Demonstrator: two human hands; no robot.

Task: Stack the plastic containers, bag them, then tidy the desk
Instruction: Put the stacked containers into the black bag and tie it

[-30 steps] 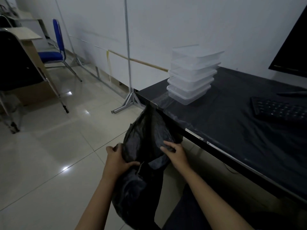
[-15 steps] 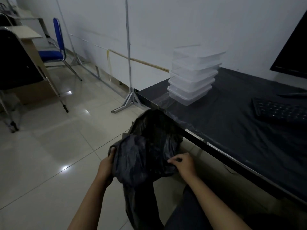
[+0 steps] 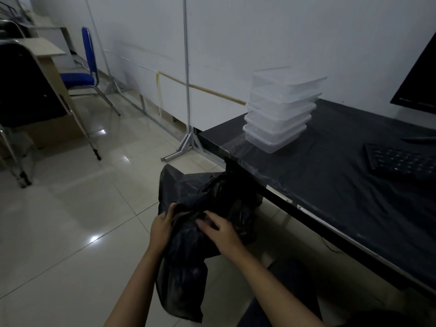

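A stack of several clear plastic containers (image 3: 279, 112) stands on the near left corner of the black desk (image 3: 335, 185). Below the desk's edge, over the floor, I hold a crumpled black plastic bag (image 3: 200, 204). My left hand (image 3: 161, 227) grips its left side. My right hand (image 3: 220, 230) lies on the bag's front with its fingers working at the plastic. The bag's lower part hangs down between my forearms.
A black keyboard (image 3: 401, 161) lies on the desk at the right, under a dark monitor (image 3: 420, 79). A metal stand (image 3: 188, 128) rises beside the desk corner. A blue chair (image 3: 82, 74) and a black chair (image 3: 26, 90) stand at the left on the tiled floor.
The bag has been bunched up and pulled away from the desk corner. My right hand has moved left onto the bag's front, close to my left hand.
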